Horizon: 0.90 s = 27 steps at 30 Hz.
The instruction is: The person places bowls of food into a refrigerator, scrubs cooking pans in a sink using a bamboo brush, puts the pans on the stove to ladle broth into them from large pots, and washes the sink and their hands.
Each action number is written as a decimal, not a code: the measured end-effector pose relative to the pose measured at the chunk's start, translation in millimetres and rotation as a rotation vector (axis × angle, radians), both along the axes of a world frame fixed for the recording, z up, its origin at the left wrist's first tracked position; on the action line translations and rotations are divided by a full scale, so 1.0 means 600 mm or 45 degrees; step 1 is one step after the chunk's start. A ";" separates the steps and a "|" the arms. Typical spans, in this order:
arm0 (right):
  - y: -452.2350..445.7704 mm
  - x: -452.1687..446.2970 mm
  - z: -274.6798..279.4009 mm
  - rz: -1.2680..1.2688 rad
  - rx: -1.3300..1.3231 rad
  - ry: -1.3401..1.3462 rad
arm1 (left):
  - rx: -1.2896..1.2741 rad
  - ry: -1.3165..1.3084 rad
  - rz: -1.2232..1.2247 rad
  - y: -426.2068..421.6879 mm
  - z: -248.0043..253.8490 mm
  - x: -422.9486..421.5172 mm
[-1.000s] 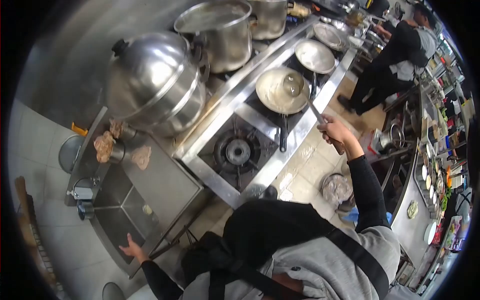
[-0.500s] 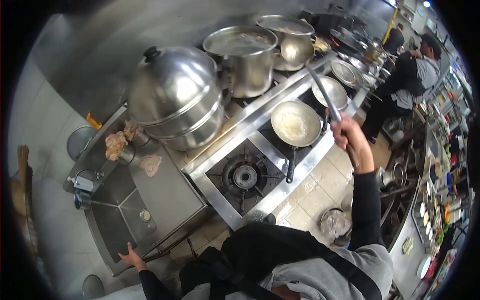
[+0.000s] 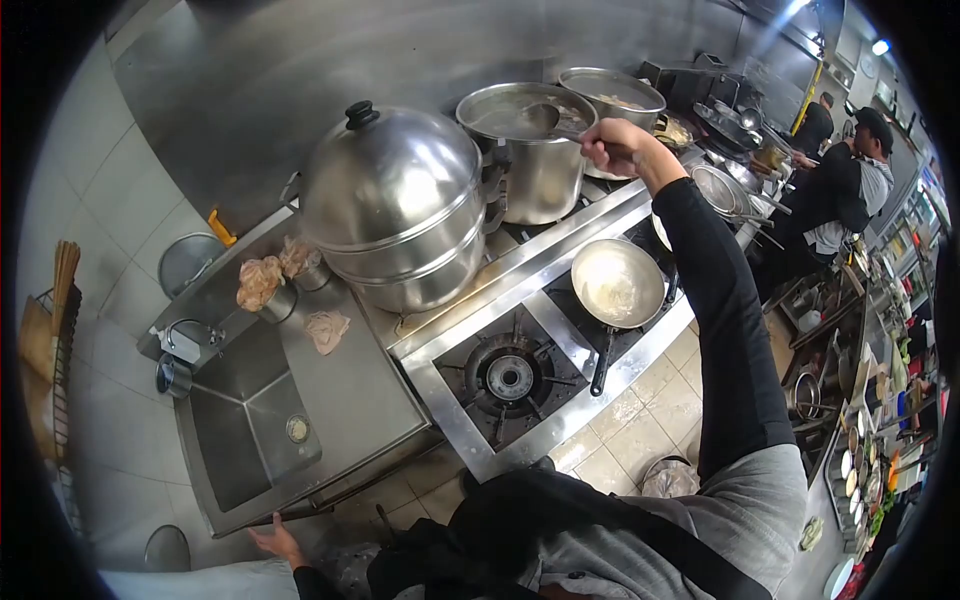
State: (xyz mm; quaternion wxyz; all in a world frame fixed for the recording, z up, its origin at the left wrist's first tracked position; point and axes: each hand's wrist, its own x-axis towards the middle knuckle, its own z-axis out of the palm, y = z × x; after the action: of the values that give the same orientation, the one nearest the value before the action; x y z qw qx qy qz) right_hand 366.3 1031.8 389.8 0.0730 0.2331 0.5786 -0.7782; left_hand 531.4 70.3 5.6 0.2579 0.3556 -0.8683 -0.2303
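My right hand [image 3: 622, 150] is closed around the handle of a metal ladle [image 3: 541, 119]. The ladle's bowl is at the mouth of a tall stockpot [image 3: 540, 180]; whether it touches the liquid I cannot tell. Below my right arm, a frying pan [image 3: 618, 285] with pale contents rests on the stove, its black handle toward me. My left hand [image 3: 279, 540] is held low beside the sink's front edge, fingers spread and holding nothing.
Left of the stockpot stands a large domed steamer [image 3: 395, 190]. An unoccupied burner [image 3: 510, 378] lies in front. A sink [image 3: 240, 430] is at left, near bagged containers [image 3: 262, 285]. Another stockpot [image 3: 612, 90] stands behind. A co-worker [image 3: 850, 190] stands at the right.
My right hand has gone forward and left, carrying the ladle from above the stove to the stockpot's mouth. My left hand has shifted slightly away from the sink edge.
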 end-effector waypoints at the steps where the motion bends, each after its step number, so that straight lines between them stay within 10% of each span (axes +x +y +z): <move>1: 0.002 -0.004 0.005 -0.034 -0.221 0.039 | 0.047 -0.029 0.060 -0.006 0.003 0.010; 3: 0.006 -0.009 0.015 -0.101 -0.666 0.120 | 0.138 -0.084 0.179 -0.001 0.025 0.028; 17: 0.039 0.213 0.096 -0.100 -0.826 0.323 | 0.068 0.008 0.005 0.038 0.005 -0.068; 27: -0.025 0.471 -0.153 -0.413 -0.563 0.167 | -0.255 0.622 -0.675 0.334 0.185 -0.205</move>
State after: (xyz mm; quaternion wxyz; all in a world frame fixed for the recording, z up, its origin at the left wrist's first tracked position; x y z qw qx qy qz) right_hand 649.1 1016.6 298.1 -0.0410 0.2503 0.3532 -0.9005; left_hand 408.5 270.5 116.5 0.4224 0.0260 -0.8614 -0.2811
